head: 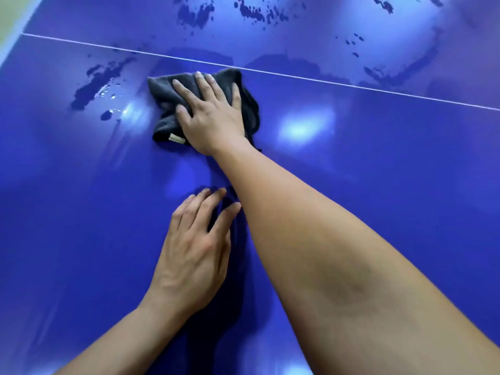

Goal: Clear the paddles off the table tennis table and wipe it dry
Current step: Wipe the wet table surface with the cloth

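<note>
Two hands: both lay palm down on the blue table tennis table (pixel 378 185), the right hand (pixel 211 117) farther out and the left hand (pixel 193 255) nearer, with the right forearm passing just beside the left fingertips.
Right hand: it rested on a dark grey cloth (pixel 162 90), fingers straight and spread, pressing the cloth flat to the surface rather than grasping it.
Left hand: it lay on bare tabletop, fingers released and slightly apart, holding nothing.
Cloth: it was bunched in folds under the right hand and showed past the hand on the left, far and right sides; its far edge lay just on the near side of the white line (pixel 324 82).
Cloth tag (pixel 177 138): small and pale, it stuck out at the cloth's near left corner.
White line: thin, it crossed the tabletop from far left to right, slanting nearer toward the right.
Water puddle (pixel 92 87): a dark patch with glinting drops lay left of the cloth on the near side of the line, close to the cloth but apart from it.
Far splashes (pixel 254 12): scattered dark wet spots lay beyond the line, well apart from the cloth.
Wet streak (pixel 400 71): a curved one lay at the far right, beyond the line.
Table edge (pixel 10 47): a pale border stripe ran along the far left.
Glare (pixel 305 128): a bright reflection sat right of the cloth.
</note>
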`<state>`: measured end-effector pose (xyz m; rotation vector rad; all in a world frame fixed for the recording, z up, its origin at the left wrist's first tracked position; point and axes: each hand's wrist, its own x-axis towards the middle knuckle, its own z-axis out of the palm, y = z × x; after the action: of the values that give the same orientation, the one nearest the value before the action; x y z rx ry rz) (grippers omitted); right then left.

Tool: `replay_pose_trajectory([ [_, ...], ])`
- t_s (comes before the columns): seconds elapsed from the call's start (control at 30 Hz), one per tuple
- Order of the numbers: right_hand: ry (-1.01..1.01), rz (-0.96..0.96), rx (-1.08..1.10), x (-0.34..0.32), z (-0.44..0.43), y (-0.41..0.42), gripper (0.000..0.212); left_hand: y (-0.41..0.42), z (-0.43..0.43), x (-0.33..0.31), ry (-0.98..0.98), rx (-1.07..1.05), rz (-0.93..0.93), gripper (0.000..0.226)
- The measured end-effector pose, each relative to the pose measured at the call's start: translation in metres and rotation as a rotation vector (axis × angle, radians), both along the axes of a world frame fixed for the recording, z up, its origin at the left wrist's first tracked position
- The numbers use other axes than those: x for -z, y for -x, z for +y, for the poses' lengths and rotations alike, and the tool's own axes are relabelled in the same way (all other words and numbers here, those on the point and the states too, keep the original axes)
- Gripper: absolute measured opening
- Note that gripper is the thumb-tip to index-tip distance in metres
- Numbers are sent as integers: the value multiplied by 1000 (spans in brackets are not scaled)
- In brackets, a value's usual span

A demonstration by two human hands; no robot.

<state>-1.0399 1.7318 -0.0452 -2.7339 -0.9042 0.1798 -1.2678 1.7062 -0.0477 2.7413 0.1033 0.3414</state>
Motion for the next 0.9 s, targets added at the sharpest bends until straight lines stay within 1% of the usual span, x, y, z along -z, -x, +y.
replay_pose_trajectory([
  [0.07,-17,-3,-16,1,-7,-15,54,-20,-19,1,-10,-30,14,39],
  [0.2,-36,27,32,2,-44,-42,56,-45,-41,3,-82,-192,102,52],
  [0.27,-37,10,97,4,-88,-66,56,-45,-46,4,-120,-220,127,56],
  [0.37,-6,-33,211,6,-173,-102,57,-47,-47,2,-120,-241,148,55],
  [0.47,35,-46,340,6,-265,-127,57,-49,-50,1,-124,-268,169,55],
  [0.57,35,-41,487,7,-344,-141,59,-48,-51,2,-122,-274,172,54],
  [0.63,39,-58,577,6,-374,-143,61,-48,-51,1,-107,-267,185,54],
  [0.7,32,-63,624,4,-384,-142,60,-48,-50,0,-61,-249,187,56],
  [0.77,18,-72,617,7,-385,-145,59,-47,-46,-9,101,-260,174,57],
  [0.83,-15,-70,631,16,-387,-151,65,-46,-37,-15,237,-267,158,56],
  [0.87,-16,-66,648,21,-389,-154,69,-44,-33,-17,234,-264,148,56],
  [0.9,2,-35,641,30,-388,-158,71,-39,-26,-16,185,-263,135,55],
])
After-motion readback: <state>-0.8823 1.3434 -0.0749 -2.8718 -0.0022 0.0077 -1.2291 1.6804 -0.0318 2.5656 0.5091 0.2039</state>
